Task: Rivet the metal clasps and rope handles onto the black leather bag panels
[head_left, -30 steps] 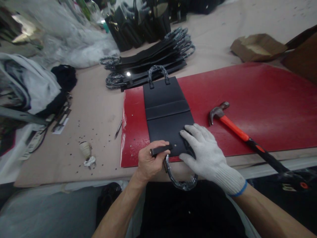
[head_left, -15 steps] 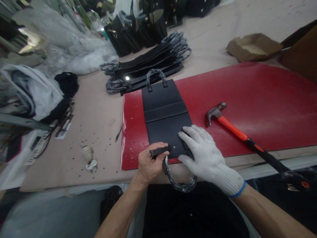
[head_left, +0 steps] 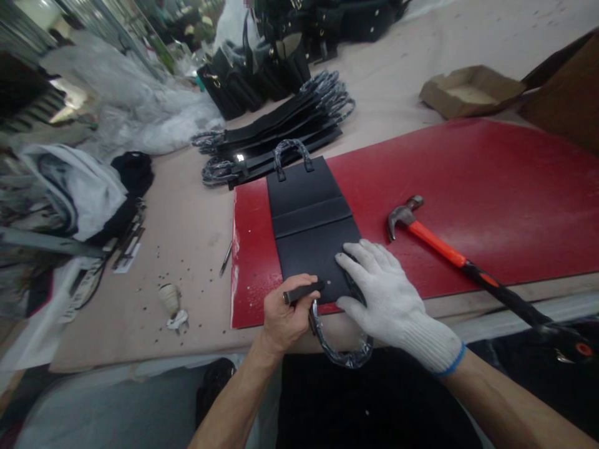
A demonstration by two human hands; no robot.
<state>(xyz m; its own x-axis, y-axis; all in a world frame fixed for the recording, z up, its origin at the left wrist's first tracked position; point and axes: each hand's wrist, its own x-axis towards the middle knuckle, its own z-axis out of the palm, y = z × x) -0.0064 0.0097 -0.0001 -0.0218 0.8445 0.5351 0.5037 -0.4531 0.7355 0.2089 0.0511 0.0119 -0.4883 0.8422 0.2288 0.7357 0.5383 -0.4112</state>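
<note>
A long black panel [head_left: 311, 218] lies on the red board [head_left: 468, 187], a plastic-wrapped handle [head_left: 291, 149] attached at its far end. Another wrapped handle [head_left: 344, 358] loops over the table's front edge at the near end. My bare left hand [head_left: 290, 312] pinches a dark strip [head_left: 302, 292] between thumb and fingers, above the panel's near left corner. My right hand [head_left: 379, 287], in a white glove with a blue cuff, rests with fingers spread on the panel's near right side. Its palm hides part of the near handle.
An orange-handled claw hammer [head_left: 437, 242] lies on the board at the right. Black wrapped pieces [head_left: 281, 121] are stacked behind the panel, with black bags [head_left: 257, 75] beyond. A cardboard tray [head_left: 472, 90] sits back right. At left are a wrapped tool [head_left: 171, 302] and a pen-like rod [head_left: 226, 259].
The view has shifted slightly. Both hands hold nearly the same places on the panel, the left still pinching the dark strip.
</note>
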